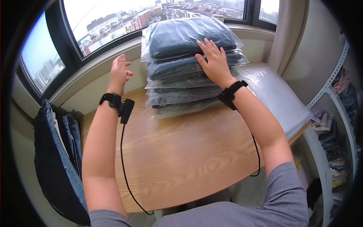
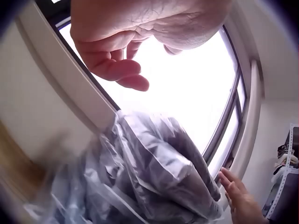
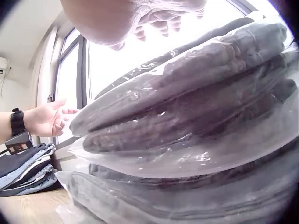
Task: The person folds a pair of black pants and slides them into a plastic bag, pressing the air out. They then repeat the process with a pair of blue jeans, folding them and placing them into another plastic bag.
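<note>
A stack of folded dark blue and grey garments in clear plastic bags (image 1: 181,39) stands at the back of the wooden table, near the window. My right hand (image 1: 214,62) has its fingers spread at the right front of the topmost bag, overlapping it in the head view. To the left of the stack, my left hand (image 1: 120,75) is raised, apart from it, with loosely bent fingers and nothing held. In the left wrist view, crinkled plastic (image 2: 149,163) lies below that hand. Several bagged layers (image 3: 187,93) fill the right wrist view, under my right palm.
Flat clear plastic bags (image 1: 278,94) lie on the table's (image 1: 181,159) right side. A pile of jeans and dark garments (image 1: 56,159) hangs at the left. Shelving with folded clothes (image 1: 332,151) stands at the right, and a curtain (image 1: 291,38) hangs beside the window.
</note>
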Motion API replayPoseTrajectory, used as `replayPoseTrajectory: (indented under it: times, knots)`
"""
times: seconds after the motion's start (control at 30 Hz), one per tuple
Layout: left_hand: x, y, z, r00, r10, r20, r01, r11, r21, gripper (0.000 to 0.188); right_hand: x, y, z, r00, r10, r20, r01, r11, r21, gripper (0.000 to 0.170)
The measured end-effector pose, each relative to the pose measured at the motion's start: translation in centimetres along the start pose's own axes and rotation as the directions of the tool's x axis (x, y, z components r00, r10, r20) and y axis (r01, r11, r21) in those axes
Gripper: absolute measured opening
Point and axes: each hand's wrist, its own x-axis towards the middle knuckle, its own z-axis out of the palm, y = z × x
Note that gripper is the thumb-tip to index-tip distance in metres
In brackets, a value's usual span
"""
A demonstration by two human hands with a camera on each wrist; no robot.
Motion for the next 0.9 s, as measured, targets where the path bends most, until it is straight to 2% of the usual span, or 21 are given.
replayPoseTrajectory:
  times: [0.07, 0.1, 0.2, 0.3, 0.37, 0.43, 0.5, 0.57, 0.63, 0.7, 0.77, 0.8, 0.87, 0.9]
  knots:
    - [0.1, -0.4, -2.1, 0.997, -0.009, -0.070, 0.015, 0.996, 0.084, 0.055, -0.6, -0.2, 0.2, 1.000, 0.000, 0.023, -0.001, 1.000, 0.012, 0.051]
    - [-1.2, 1.1, -3.9, 0.995, 0.026, -0.092, -0.020, 0.998, 0.065, 0.055, -0.2, -1.5, -1.7, 0.999, -0.035, -0.006, 0.035, 0.999, 0.002, 0.051]
    - [-3.3, 1.7, -8.4, 0.987, 0.006, -0.161, 0.028, 0.978, 0.207, 0.048, -2.1, -3.6, -2.9, 0.999, -0.017, 0.028, 0.016, 1.000, 0.013, 0.050]
    - [-5.2, 2.1, -13.2, 0.985, 0.048, -0.166, 0.004, 0.954, 0.299, 0.047, -3.9, -6.1, -3.6, 0.999, 0.003, 0.050, -0.011, 0.986, 0.164, 0.049]
    - [-6.4, 1.9, -16.5, 0.982, 0.045, -0.186, 0.019, 0.944, 0.331, 0.048, -6.3, -8.7, -3.8, 0.986, 0.006, 0.165, -0.050, 0.963, 0.263, 0.049]
    - [-8.6, 1.8, -19.8, 0.974, 0.039, -0.222, 0.044, 0.932, 0.359, 0.049, -9.1, -11.1, -3.1, 0.965, -0.052, 0.258, -0.065, 0.901, 0.428, 0.050]
    - [-11.2, 1.6, -22.7, 0.975, -0.032, -0.218, 0.139, 0.858, 0.495, 0.051, -12.4, -14.2, -3.3, 0.899, -0.063, 0.434, -0.213, 0.801, 0.559, 0.050]
    - [-13.4, 1.1, -26.6, 0.963, -0.074, -0.261, 0.230, 0.732, 0.641, 0.053, -15.7, -17.1, -3.8, 0.790, -0.112, 0.603, -0.368, 0.700, 0.612, 0.049]
    - [-15.4, -0.7, -31.6, 0.943, -0.180, -0.281, 0.331, 0.622, 0.710, 0.058, -19.7, -19.8, -5.2, 0.685, -0.148, 0.714, -0.446, 0.689, 0.571, 0.048]
    - [-18.3, -2.7, -36.1, 0.939, -0.165, -0.302, 0.344, 0.485, 0.804, 0.065, -21.9, -22.0, -8.0, 0.545, -0.158, 0.823, -0.623, 0.580, 0.524, 0.045]
    - [-22.0, -2.4, -38.0, 0.881, -0.203, -0.427, 0.472, 0.321, 0.821, 0.072, -24.4, -22.3, -7.9, 0.410, -0.131, 0.903, -0.785, 0.455, 0.422, 0.040]
    - [-23.1, -3.8, -39.8, 0.852, -0.194, -0.485, 0.521, 0.243, 0.818, 0.073, -25.8, -22.5, -7.6, 0.405, -0.149, 0.902, -0.778, 0.461, 0.426, 0.040]
    - [-25.6, -4.1, -40.3, 0.787, -0.240, -0.569, 0.615, 0.216, 0.759, 0.073, -28.1, -22.9, -7.1, 0.632, -0.026, 0.774, -0.722, 0.342, 0.602, 0.033]
    - [-26.4, -5.2, -40.7, 0.758, -0.239, -0.608, 0.650, 0.197, 0.734, 0.074, -28.6, -23.2, -7.2, 0.631, -0.039, 0.774, -0.719, 0.345, 0.603, 0.033]
